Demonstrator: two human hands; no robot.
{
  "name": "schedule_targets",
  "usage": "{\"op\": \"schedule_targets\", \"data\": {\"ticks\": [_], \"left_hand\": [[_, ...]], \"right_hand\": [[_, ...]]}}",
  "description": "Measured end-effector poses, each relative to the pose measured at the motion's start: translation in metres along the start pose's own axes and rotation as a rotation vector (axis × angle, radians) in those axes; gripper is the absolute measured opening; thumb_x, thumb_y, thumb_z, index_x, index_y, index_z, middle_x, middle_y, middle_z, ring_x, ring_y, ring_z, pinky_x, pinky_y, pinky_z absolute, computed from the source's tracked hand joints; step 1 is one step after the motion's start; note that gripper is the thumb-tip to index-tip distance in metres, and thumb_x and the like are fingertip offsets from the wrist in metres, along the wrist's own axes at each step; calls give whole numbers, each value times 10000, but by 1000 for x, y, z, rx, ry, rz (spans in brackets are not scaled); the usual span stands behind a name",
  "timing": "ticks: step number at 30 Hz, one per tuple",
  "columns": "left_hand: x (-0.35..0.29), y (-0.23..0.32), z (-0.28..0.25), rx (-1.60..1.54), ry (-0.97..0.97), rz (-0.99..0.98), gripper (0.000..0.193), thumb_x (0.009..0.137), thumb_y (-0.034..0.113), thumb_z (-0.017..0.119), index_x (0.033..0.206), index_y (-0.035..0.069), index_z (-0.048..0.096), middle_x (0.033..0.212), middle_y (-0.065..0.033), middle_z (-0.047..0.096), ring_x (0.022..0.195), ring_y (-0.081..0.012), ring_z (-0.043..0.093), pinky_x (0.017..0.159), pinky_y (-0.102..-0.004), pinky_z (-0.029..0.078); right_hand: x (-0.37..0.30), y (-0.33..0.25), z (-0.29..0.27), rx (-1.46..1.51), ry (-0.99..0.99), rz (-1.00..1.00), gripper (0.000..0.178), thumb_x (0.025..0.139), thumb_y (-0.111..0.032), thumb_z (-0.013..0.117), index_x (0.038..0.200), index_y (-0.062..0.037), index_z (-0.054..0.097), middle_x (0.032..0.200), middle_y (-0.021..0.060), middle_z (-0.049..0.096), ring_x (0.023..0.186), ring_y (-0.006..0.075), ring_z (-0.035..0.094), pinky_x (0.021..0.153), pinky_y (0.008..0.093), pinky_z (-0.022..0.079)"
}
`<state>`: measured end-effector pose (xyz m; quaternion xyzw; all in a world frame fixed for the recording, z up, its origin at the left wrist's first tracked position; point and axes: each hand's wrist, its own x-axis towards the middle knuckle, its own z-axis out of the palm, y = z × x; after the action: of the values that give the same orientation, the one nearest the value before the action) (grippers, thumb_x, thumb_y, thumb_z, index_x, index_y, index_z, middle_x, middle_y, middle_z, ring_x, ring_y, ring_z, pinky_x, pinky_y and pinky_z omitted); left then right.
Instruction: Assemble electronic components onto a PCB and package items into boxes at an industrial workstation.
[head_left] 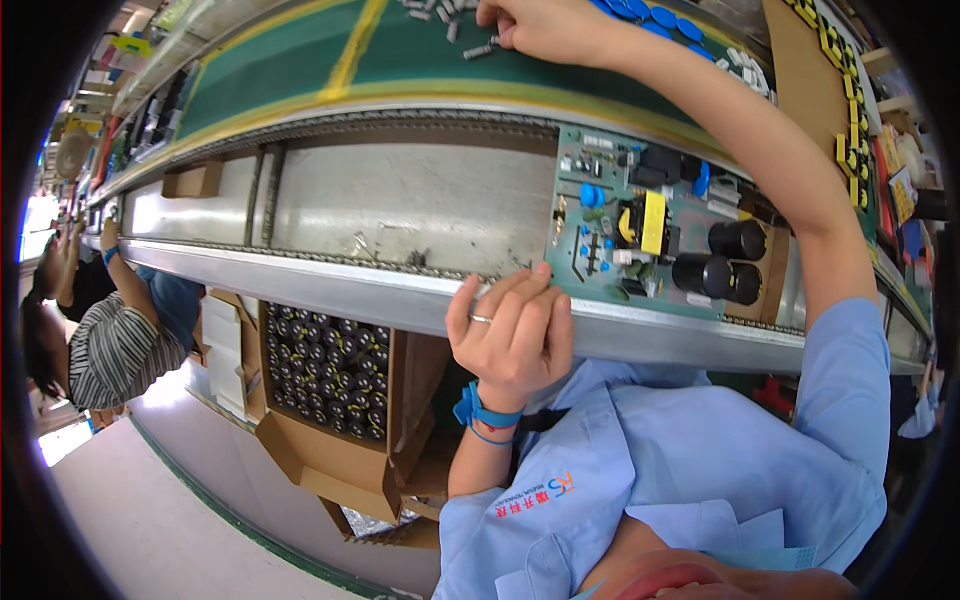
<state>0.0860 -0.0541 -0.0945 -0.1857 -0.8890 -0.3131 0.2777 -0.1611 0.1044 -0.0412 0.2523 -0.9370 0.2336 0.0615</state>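
Note:
My left hand (515, 325), with a ring and a blue wrist strap, rests at the metal rail with its fingers curled. Its fingertips are by the lower left corner of a green circuit board (600, 225); whatever they grip is hidden. The board lies on the conveyor frame and carries a yellow transformer (654, 223), black cylindrical capacitors (700, 275) and blue discs. Stretched across to the far side, my right hand (515, 25) is closed in a pinch among small grey cylindrical parts (453, 30) on the green mat (270, 65). Its fingertips are partly hidden.
Blue disc parts (660, 17) and white parts (745, 70) lie beyond my right forearm. Below the rail stands an open cardboard box (325, 465) of black capacitors. Yellow parts (850, 130) line the far right. A person in a striped top (125, 350) works at left.

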Motion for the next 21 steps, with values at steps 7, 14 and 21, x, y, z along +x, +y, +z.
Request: {"op": "schedule_targets", "data": {"ticks": [7,14,21], "left_hand": [[-8,-4,1,25,27,-14,47,762,169,650,736,130,654,879,-8,705,802,-146,661,1018,-354,330],[-9,-6,5,11,78,4,72,770,181,650,720,132,636,867,-6,699,789,-136,661,1013,-353,343],[-11,-6,1,-48,62,-5,52,792,165,653,767,126,675,876,0,714,813,-150,676,1006,-349,362]], "right_hand": [[-100,-64,-43,321,-284,-36,134,825,-96,645,936,-27,672,802,43,656,759,149,619,651,298,476],[-147,-88,-34,133,-336,-201,73,721,-78,668,779,-46,637,694,92,633,667,283,623,568,385,458],[-151,-100,-31,33,-436,-247,74,686,-77,678,741,-64,630,657,83,612,645,289,617,532,400,443]]}}
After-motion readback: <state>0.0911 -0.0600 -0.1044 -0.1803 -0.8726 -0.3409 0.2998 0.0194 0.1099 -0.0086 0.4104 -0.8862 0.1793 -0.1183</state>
